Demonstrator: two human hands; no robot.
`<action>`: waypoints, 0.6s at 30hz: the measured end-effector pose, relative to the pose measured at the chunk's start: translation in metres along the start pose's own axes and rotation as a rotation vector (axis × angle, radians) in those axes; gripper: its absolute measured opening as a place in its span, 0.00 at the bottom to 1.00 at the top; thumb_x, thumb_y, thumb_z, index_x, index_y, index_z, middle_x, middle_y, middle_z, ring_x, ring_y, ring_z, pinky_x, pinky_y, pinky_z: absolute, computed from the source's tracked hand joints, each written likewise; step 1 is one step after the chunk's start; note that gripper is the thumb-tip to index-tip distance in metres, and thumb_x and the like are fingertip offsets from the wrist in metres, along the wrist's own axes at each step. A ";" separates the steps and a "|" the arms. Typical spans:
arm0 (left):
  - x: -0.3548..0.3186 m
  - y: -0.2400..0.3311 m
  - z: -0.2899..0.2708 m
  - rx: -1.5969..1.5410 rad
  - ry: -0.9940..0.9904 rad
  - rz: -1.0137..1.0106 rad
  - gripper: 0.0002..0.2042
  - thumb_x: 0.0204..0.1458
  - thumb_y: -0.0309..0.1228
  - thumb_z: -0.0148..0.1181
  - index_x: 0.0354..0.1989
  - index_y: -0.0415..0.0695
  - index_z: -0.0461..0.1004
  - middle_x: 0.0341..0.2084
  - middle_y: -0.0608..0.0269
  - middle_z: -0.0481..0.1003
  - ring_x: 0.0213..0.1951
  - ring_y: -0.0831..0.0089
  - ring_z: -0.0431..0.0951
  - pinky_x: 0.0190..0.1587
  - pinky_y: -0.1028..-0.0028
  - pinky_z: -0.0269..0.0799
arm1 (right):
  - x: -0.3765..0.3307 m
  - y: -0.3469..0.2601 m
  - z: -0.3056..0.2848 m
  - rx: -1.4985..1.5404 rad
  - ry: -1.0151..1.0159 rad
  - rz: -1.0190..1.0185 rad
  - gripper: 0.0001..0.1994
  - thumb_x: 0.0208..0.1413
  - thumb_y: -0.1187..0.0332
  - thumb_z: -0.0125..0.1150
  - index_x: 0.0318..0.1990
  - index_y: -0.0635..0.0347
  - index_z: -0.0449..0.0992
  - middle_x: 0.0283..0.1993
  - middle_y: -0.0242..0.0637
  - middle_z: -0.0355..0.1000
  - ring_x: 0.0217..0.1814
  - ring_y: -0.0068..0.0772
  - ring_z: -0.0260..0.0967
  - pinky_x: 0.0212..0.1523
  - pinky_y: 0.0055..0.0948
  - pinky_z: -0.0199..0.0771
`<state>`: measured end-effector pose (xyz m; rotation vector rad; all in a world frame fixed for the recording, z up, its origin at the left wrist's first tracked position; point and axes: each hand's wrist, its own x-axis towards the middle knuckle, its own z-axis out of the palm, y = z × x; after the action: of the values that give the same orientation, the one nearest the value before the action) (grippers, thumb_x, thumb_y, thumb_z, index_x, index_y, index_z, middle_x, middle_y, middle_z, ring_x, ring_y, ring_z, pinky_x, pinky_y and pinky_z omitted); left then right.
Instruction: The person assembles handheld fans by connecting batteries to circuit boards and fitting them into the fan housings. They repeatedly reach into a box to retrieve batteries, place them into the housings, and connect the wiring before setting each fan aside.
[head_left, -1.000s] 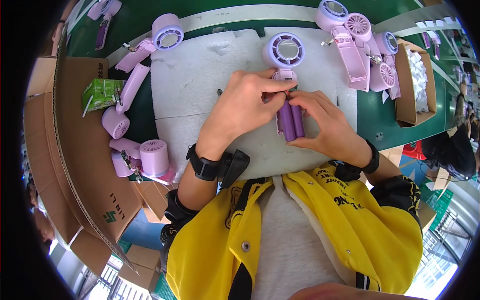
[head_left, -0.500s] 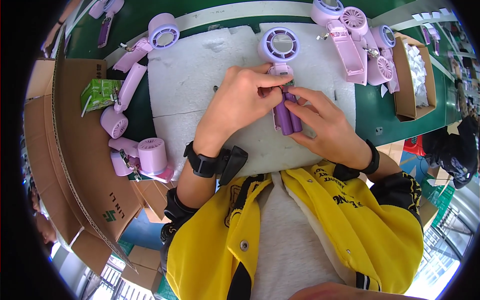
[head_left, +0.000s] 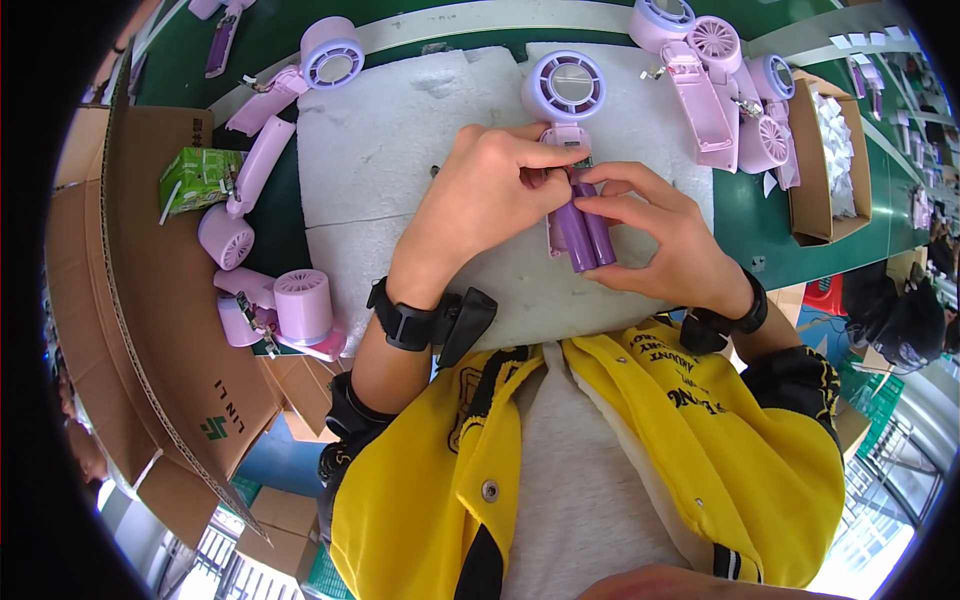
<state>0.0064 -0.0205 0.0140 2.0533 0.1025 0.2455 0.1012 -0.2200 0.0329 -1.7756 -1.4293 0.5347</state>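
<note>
A pink handheld fan [head_left: 565, 88] with a lilac grille lies on the white foam board [head_left: 370, 190], its handle toward me and its casing open. Over the handle sits a pair of purple cylindrical battery cells [head_left: 587, 235] side by side. My right hand [head_left: 675, 235] grips the cells between thumb and fingers at their right side and lower end. My left hand [head_left: 485, 205] is closed in a pinch at the upper end of the cells, beside a small green circuit board [head_left: 584, 163]. What its fingertips pinch is hidden.
More pink fans and open casings lie left [head_left: 303, 305] and far right [head_left: 700, 105] of the board. A green packet [head_left: 200, 180] rests by a large cardboard box [head_left: 150, 300] on the left. A small carton [head_left: 800, 205] holding white pieces stands on the right.
My right hand has shifted slightly right, its fingers more spread around the cells. The lower end of the cells has swung a little to the right. My left hand stays nearly still.
</note>
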 end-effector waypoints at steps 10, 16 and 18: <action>0.001 0.002 0.005 -0.041 0.078 -0.032 0.12 0.44 0.23 0.63 0.39 0.42 0.83 0.27 0.51 0.79 0.24 0.62 0.80 0.32 0.73 0.76 | -0.003 -0.003 0.016 -0.187 0.100 -0.042 0.24 0.33 0.77 0.76 0.42 0.60 0.75 0.60 0.46 0.66 0.47 0.42 0.71 0.44 0.35 0.78; 0.000 0.002 0.003 -0.065 0.067 -0.062 0.13 0.44 0.25 0.65 0.41 0.43 0.83 0.27 0.52 0.80 0.24 0.65 0.80 0.33 0.74 0.76 | -0.003 -0.001 0.020 -0.210 0.141 -0.063 0.22 0.31 0.79 0.77 0.37 0.60 0.72 0.61 0.48 0.64 0.48 0.43 0.71 0.45 0.36 0.78; 0.000 0.001 0.002 -0.093 0.048 -0.086 0.14 0.44 0.26 0.66 0.42 0.44 0.83 0.27 0.52 0.80 0.25 0.67 0.80 0.33 0.74 0.76 | -0.002 -0.001 0.021 -0.199 0.142 -0.057 0.23 0.31 0.79 0.77 0.37 0.60 0.72 0.61 0.48 0.64 0.49 0.43 0.70 0.45 0.35 0.78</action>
<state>0.0064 -0.0227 0.0143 1.9463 0.2047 0.2414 0.0846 -0.2152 0.0202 -1.8806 -1.4689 0.2379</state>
